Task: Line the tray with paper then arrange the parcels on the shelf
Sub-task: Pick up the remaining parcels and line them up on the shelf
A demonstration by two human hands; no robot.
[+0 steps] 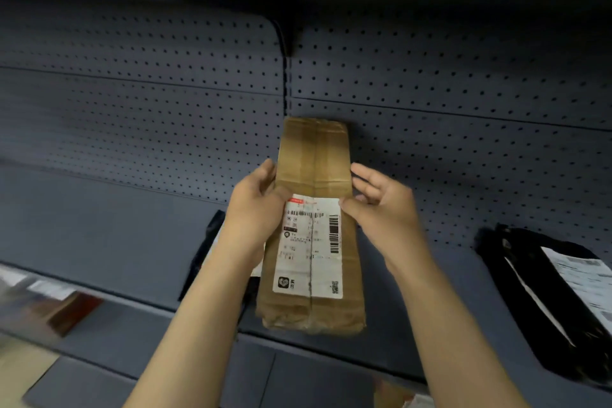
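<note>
Far left is motion-blurred, a brownish shape I cannot identify; next, a dark parcel lies mostly hidden behind my left hand, whose fingers curl on the box edge; right hand pinches the opposite edge, other fingers spread; black bag far right, cut off. Box stands lengthwise on the shelf, front end at the lip; I judge a loose release could tip it off the edge; no tray or paper in view.

Grey pegboard back panel, vertical upright post, blurred brown object lower left
</note>
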